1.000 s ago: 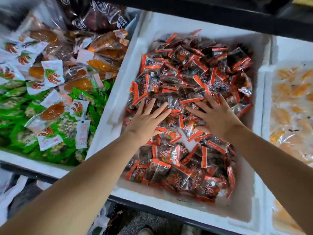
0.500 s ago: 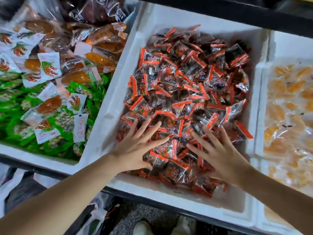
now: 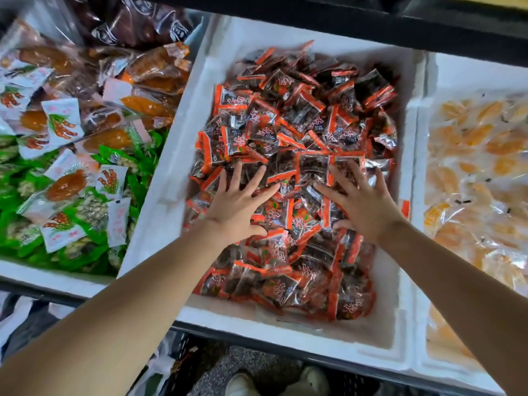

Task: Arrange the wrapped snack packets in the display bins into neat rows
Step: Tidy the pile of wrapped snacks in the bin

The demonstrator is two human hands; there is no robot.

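A heap of small orange-and-clear snack packets (image 3: 300,130) with dark contents fills the white foam bin (image 3: 171,172) in the middle. My left hand (image 3: 237,207) lies flat on the pile's left-centre, fingers spread and straight. My right hand (image 3: 363,204) presses flat on the pile's right-centre, fingers spread, thumb tucked low toward the packets. Neither hand grips a packet. The packets lie jumbled at all angles, piled higher at the back than at the front.
To the left, a bin (image 3: 43,277) holds green packets (image 3: 17,195), white-labelled packets (image 3: 63,121) and amber ones. To the right stands a white bin (image 3: 420,155) of clear-wrapped yellow pieces (image 3: 474,155). A dark shelf edge (image 3: 343,27) runs above. Shoes (image 3: 311,381) show below.
Both hands slid from the bin's front edge back up onto the middle of the pile, after sweeping toward me half a second earlier. Packets shifted under them.
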